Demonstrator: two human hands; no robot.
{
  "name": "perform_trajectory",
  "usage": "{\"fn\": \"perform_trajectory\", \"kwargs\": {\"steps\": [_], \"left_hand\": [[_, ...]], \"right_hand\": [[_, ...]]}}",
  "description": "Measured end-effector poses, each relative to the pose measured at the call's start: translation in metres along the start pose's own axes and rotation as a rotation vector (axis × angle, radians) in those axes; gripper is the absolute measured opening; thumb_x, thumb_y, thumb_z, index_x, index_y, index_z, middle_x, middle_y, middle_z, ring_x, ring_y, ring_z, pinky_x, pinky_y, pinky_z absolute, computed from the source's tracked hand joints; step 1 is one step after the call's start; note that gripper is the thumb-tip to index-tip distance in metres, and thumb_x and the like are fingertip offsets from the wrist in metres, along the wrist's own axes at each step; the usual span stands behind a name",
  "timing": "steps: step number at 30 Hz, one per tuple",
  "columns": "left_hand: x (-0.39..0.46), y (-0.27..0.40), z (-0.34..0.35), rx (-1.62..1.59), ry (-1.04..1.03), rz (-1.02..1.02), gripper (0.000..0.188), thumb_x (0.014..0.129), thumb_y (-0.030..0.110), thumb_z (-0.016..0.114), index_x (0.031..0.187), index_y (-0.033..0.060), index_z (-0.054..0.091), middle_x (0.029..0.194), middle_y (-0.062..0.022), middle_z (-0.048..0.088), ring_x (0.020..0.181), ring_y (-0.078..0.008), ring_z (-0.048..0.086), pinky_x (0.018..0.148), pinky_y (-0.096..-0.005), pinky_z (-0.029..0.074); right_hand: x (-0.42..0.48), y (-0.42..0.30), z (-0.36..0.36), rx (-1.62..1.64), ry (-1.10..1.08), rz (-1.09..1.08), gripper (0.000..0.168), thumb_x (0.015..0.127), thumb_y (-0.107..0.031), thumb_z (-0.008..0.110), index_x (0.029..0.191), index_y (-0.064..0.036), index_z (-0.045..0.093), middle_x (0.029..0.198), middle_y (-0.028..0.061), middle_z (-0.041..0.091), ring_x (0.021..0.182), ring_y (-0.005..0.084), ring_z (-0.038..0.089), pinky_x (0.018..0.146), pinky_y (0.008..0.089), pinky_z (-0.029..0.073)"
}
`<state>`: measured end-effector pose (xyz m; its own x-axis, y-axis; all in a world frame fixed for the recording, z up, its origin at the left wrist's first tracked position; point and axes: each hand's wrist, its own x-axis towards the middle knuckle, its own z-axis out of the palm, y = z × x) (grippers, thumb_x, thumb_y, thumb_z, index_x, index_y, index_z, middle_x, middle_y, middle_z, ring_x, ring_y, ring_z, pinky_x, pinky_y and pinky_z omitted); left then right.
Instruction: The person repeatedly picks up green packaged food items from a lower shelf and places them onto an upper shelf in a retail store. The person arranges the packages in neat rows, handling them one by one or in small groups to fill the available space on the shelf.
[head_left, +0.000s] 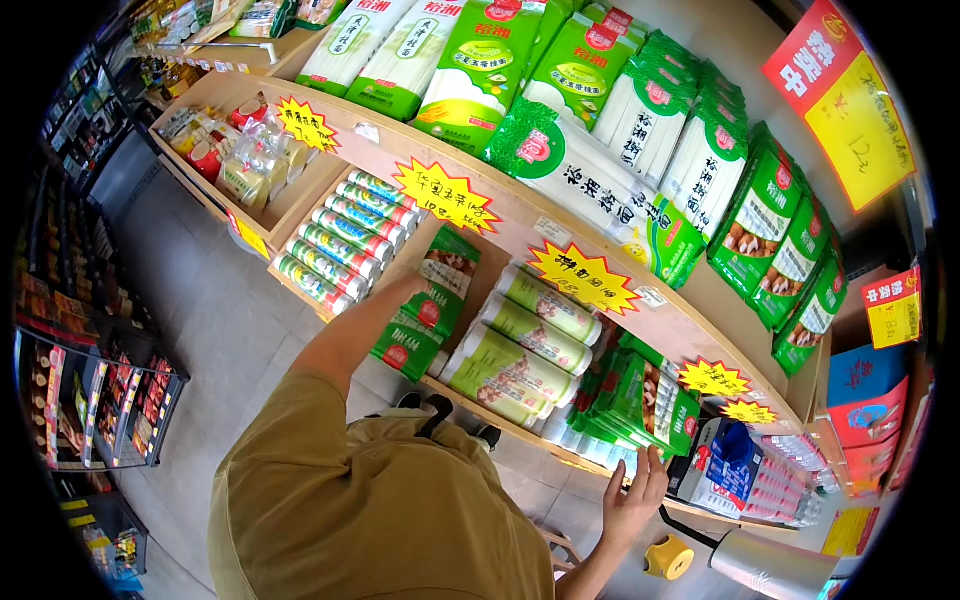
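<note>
My left hand (411, 285) is at the left edge of a green noodle pack (448, 279) on the lower shelf. Its fingers are mostly hidden there, so the grip is unclear. Another green pack (405, 349) lies partly under the first, towards the shelf's front edge. My right hand (636, 487) has its fingers extended and slightly apart. Its fingertips are at the lower edge of a stack of green noodle packs (649, 401). Between my hands lie several pale-green cylindrical noodle rolls (514, 367).
Packaged noodles (480, 75) fill the upper shelf, whose wooden edge (510, 202) overhangs the lower compartments. White-and-green rolls (341, 244) and bagged goods (255, 165) lie at left. A yellow stool (669, 557) and a silver cylinder (772, 566) are at lower right. Racks (97, 397) line the far left.
</note>
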<state>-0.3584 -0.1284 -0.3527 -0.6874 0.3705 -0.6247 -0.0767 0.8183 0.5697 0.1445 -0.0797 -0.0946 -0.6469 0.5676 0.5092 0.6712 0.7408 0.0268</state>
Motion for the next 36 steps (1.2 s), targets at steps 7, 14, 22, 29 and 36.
{"fn": "perform_trajectory", "kwargs": {"steps": [7, 14, 22, 29, 36], "left_hand": [[-0.018, 0.012, -0.045, 0.137, 0.03, 0.485, 0.077, 0.066, 0.024, 0.066, 0.128, -0.0086, 0.034, 0.106, -0.0264, 0.058, 0.092, -0.0344, 0.061, 0.073, -0.0418, 0.051], [-0.236, 0.048, -0.132, 0.913, 0.347, 0.871, 0.045, 0.064, 0.005, 0.069, 0.101, 0.0044, 0.044, 0.081, -0.0163, 0.059, 0.078, -0.0353, 0.061, 0.067, -0.0454, 0.047], [-0.405, 0.142, -0.138, 1.191, -0.078, 1.045, 0.038, 0.064, 0.007, 0.07, 0.092, 0.003, 0.045, 0.075, -0.0131, 0.059, 0.072, -0.0333, 0.06, 0.065, -0.0421, 0.045], [-0.471, 0.247, -0.079, 1.233, -0.009, 1.498, 0.039, 0.063, 0.012, 0.071, 0.098, 0.0052, 0.054, 0.09, -0.0147, 0.06, 0.087, -0.0307, 0.059, 0.078, -0.0433, 0.045], [-0.483, 0.329, -0.016, 0.697, 0.479, 2.116, 0.069, 0.067, 0.029, 0.074, 0.126, 0.0041, 0.047, 0.136, -0.0206, 0.039, 0.125, -0.0362, 0.038, 0.105, -0.0496, 0.027]], "right_hand": [[0.038, -0.021, 0.024, 0.212, -0.036, -0.162, 0.031, 0.073, -0.006, 0.069, 0.103, -0.003, 0.059, 0.103, 0.0148, 0.059, 0.088, 0.0319, 0.058, 0.074, 0.0424, 0.048], [0.084, -0.079, 0.071, 0.652, -0.054, -0.522, 0.049, 0.072, -0.016, 0.07, 0.119, -0.009, 0.057, 0.115, 0.014, 0.056, 0.097, 0.031, 0.058, 0.084, 0.0402, 0.049], [0.108, -0.118, 0.05, 1.139, -0.318, -0.549, 0.079, 0.072, -0.029, 0.073, 0.137, -0.007, 0.034, 0.131, 0.0214, 0.044, 0.111, 0.0359, 0.051, 0.09, 0.0394, 0.044], [0.101, -0.01, 0.001, 1.293, -0.397, -0.065, 0.057, 0.075, -0.02, 0.076, 0.125, -0.008, 0.05, 0.106, 0.0092, 0.063, 0.087, 0.0208, 0.065, 0.07, 0.0339, 0.052], [0.147, 0.11, -0.066, 2.093, -0.222, 0.575, 0.017, 0.083, -0.014, 0.066, 0.093, -0.005, 0.056, 0.072, 0.0057, 0.061, 0.05, 0.0162, 0.058, 0.045, 0.0288, 0.048]]}}
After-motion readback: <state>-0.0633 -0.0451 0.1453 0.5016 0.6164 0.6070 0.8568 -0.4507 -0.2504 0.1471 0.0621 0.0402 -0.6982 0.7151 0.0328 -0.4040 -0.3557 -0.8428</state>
